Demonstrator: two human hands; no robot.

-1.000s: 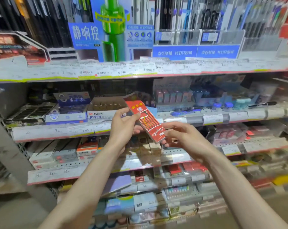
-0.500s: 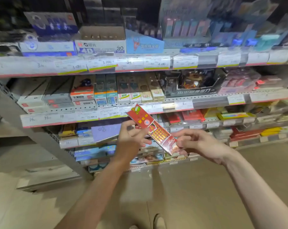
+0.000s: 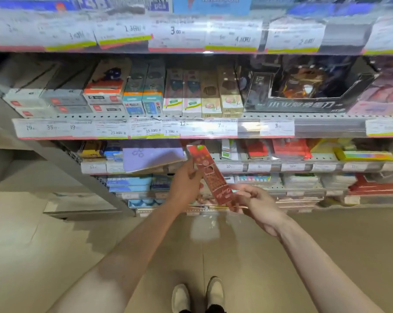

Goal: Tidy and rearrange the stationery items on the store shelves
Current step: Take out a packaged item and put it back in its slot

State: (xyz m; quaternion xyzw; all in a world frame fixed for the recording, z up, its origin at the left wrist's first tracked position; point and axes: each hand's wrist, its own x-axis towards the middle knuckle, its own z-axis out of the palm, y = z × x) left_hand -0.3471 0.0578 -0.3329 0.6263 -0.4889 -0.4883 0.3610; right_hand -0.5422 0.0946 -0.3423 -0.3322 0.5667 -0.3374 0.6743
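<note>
Red pencil pack tilted, pinched between left hand, right hand.

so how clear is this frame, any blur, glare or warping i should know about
Head view: motion blur smears the red pencil pack held between left hand and right hand, so its print barely reads; the price label strips are soft with glare patches; wide-angle warping bows the shelf edges; a pale reflection sits on the floor.
</note>
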